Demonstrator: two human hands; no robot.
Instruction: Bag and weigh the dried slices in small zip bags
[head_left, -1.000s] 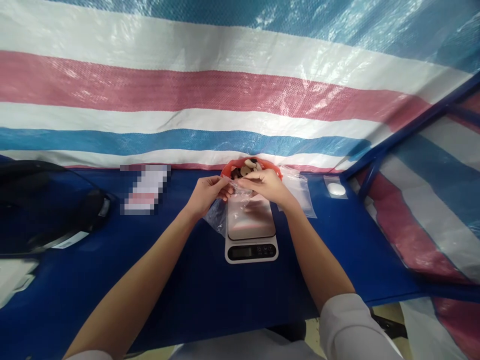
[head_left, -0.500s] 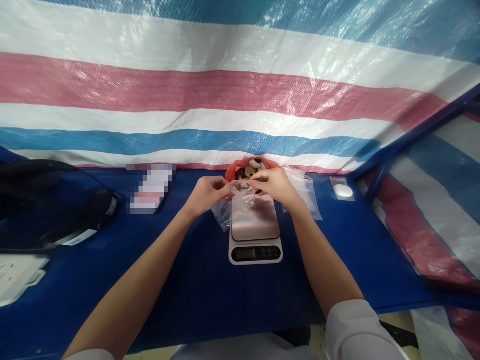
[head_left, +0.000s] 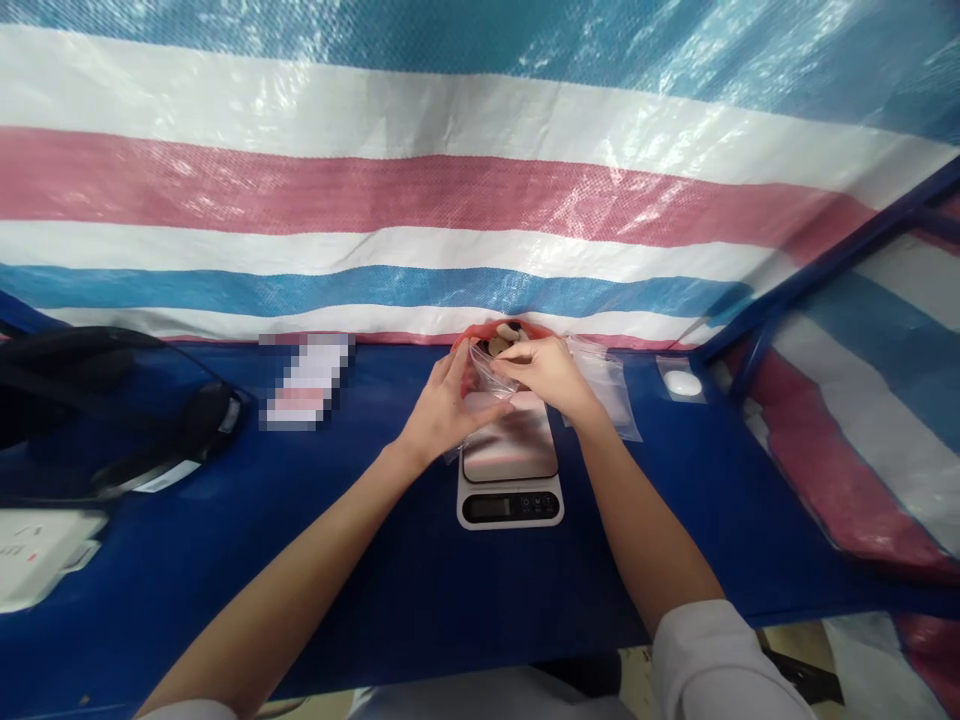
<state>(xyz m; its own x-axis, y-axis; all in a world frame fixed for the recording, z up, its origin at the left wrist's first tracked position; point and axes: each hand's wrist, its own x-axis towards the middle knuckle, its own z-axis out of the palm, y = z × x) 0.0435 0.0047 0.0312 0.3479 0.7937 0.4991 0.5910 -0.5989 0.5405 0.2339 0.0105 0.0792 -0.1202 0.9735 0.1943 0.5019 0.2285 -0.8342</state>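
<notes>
A small clear plastic bag is between my two hands, above the far part of a kitchen scale. My left hand cups the bag from the left, its thumb stretched across the front and its fingers pointing up. The thumb and fingertips of my right hand pinch the bag's upper right edge. Just behind the hands sits an orange-red bag with its mouth open. Smooth pebbles in pale, tan and dark colours show inside it, partly hidden by my hands. The scale's display looks dark.
More clear plastic bags lie right of the scale. A white round object rests on a clear packet farther right. On the left are a pixelated pale item, black headphones and a white power strip. Striped sheeting hangs behind the table.
My left hand has shifted right and turned, its fingers now raised and thumb stretched along the clear bag. The right hand still pinches the bag. The camera view has tilted slightly.
</notes>
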